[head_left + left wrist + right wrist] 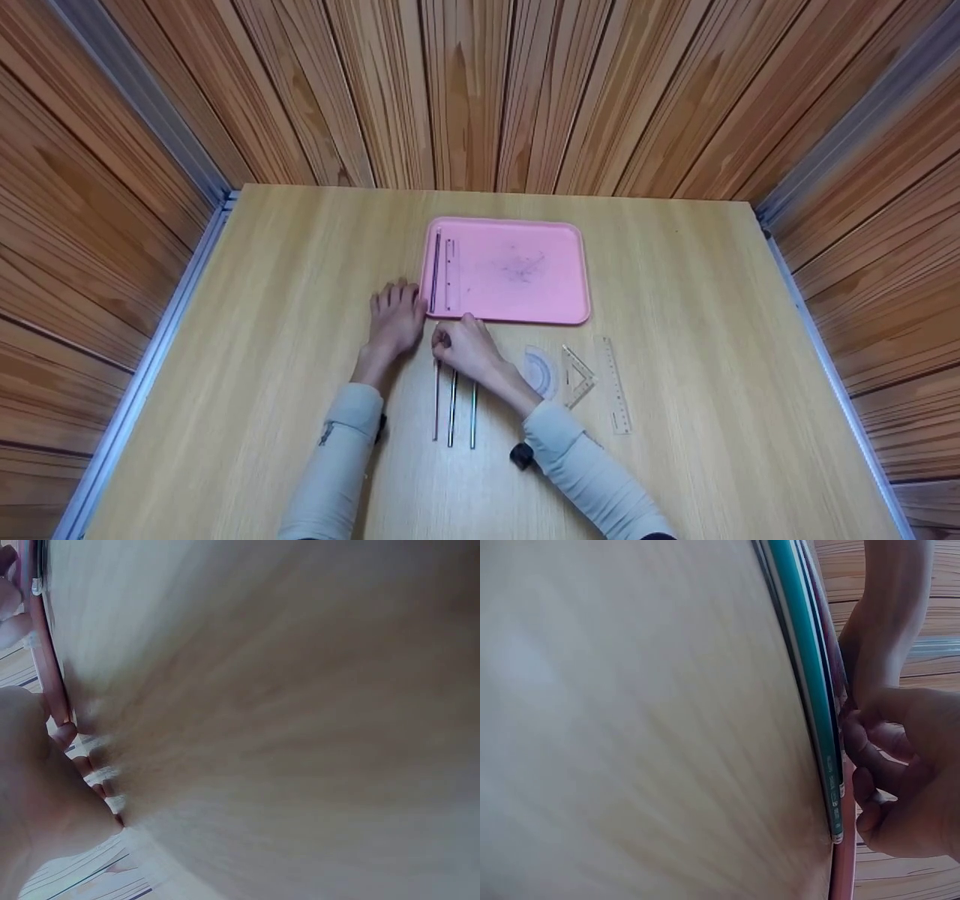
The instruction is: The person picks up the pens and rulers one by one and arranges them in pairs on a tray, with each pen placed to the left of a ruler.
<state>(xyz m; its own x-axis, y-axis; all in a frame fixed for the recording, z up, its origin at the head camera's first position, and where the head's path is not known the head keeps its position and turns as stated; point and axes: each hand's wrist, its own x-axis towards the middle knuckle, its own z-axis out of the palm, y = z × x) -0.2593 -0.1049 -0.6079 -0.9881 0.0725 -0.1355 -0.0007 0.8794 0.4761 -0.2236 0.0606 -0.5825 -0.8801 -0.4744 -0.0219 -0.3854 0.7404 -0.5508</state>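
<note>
My left hand rests on the table with its fingers straight, at the near left corner of the pink tray. Close below the tray, my right hand has its fingers curled. Its thumb and fingertips pinch the far end of a reddish pencil, the leftmost of three lying side by side. Beside that one are a dark pencil and a green pencil, partly hidden under the right hand from above. Inside the tray, a dark pencil and a clear ruler lie along the left wall.
Right of the right forearm lie a clear protractor, a clear set square and another clear ruler. Wood-plank walls stand behind and on both sides of the table.
</note>
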